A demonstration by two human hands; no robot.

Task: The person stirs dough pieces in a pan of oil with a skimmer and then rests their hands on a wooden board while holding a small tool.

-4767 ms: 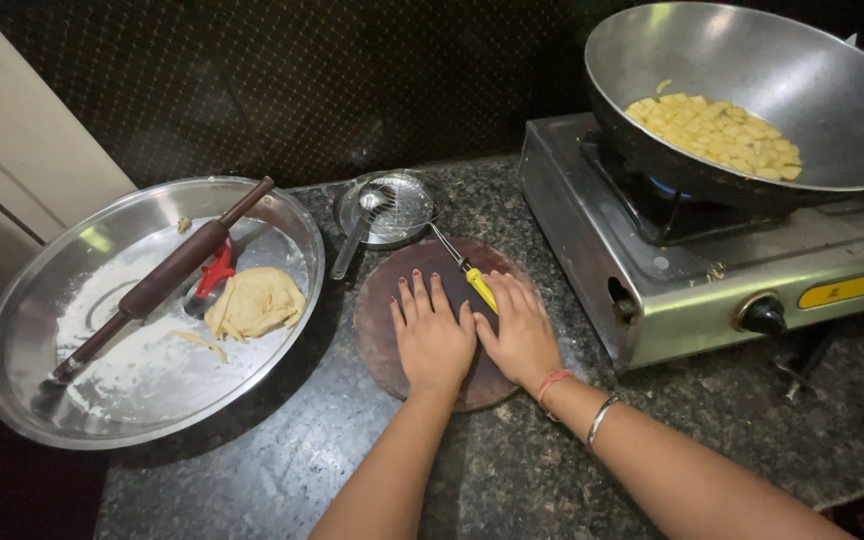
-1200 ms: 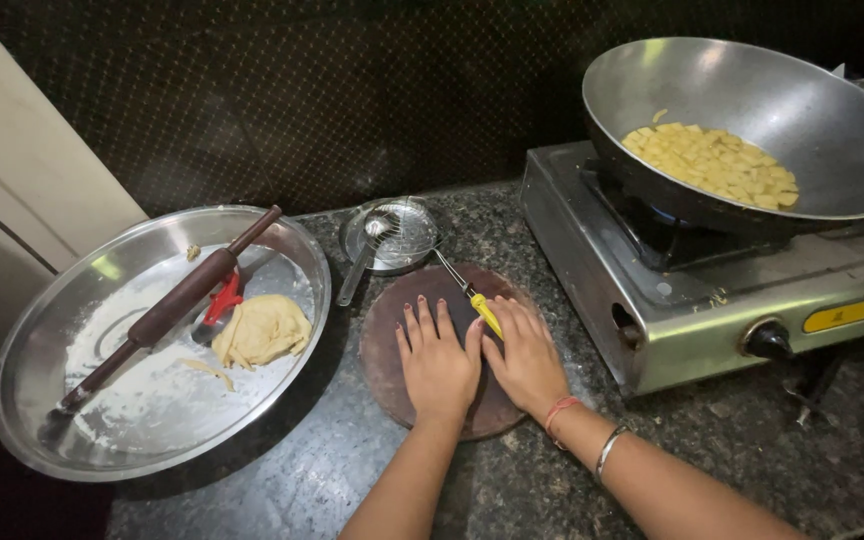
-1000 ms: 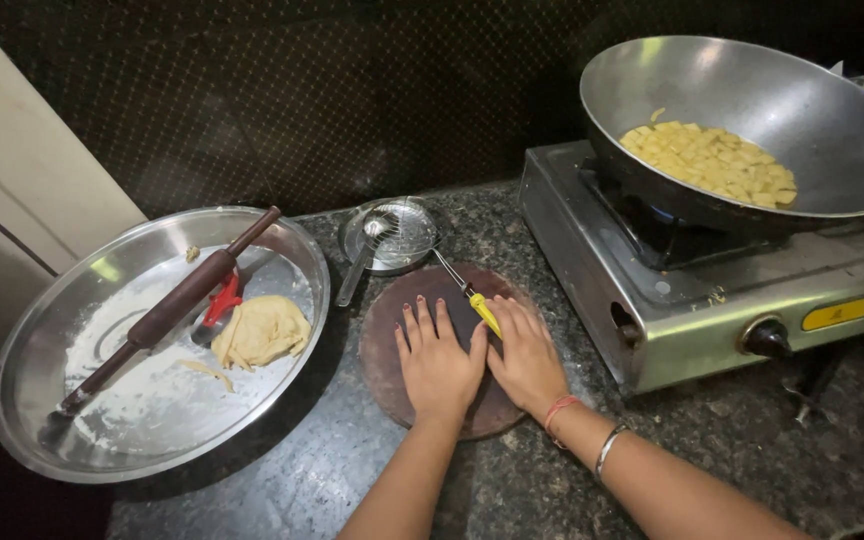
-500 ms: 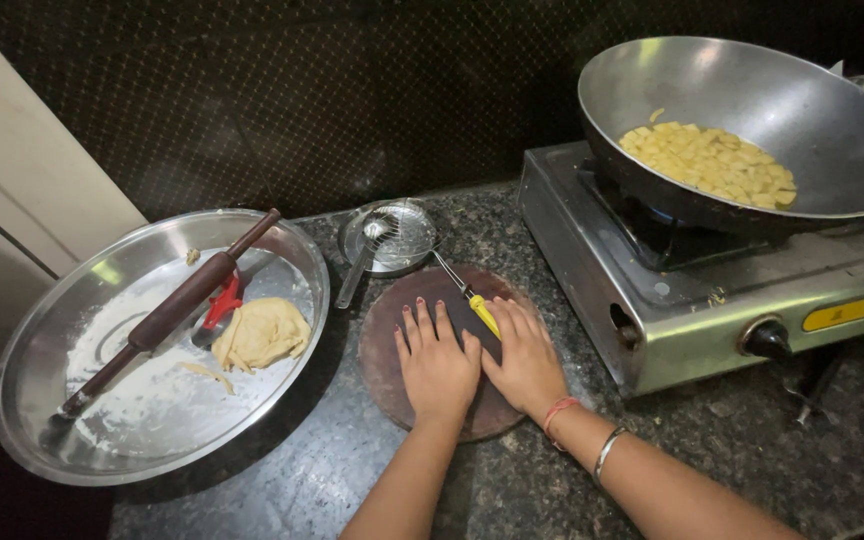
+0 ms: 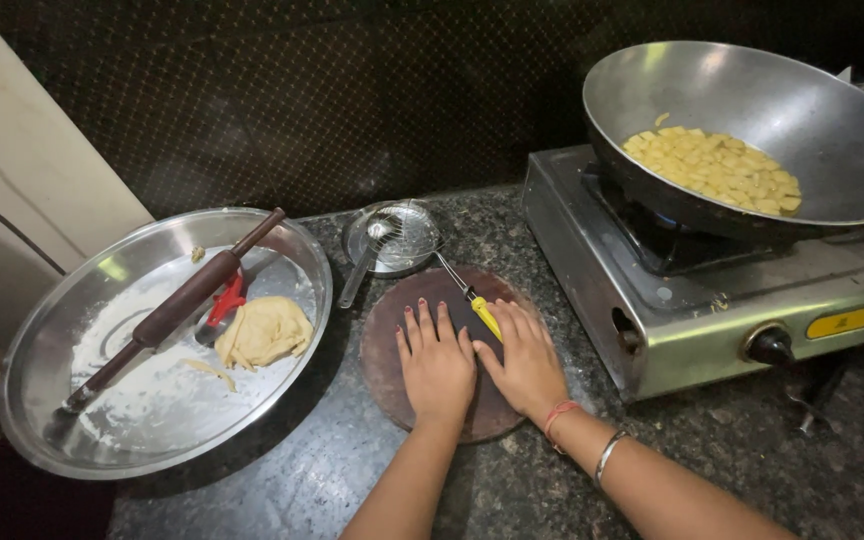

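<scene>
Both hands lie flat, side by side, on the round wooden board [image 5: 392,345] near the front of the dark stone desk [image 5: 732,450]. The left hand [image 5: 437,362] and right hand [image 5: 525,360] have fingers spread open, gripping nothing. One yellow-handled knife [image 5: 473,297] lies on the board at the right hand's fingertips. Bare desk shows in front of the board; the stove [image 5: 642,300] crowds its right edge. One wide steel tray [image 5: 52,430] holds a rolling pin [image 5: 177,305], one dough lump [image 5: 264,330] and flour. The wok [image 5: 802,120] holds cut yellow pieces [image 5: 717,170]. One small wire strainer [image 5: 392,238] sits behind the board.
</scene>
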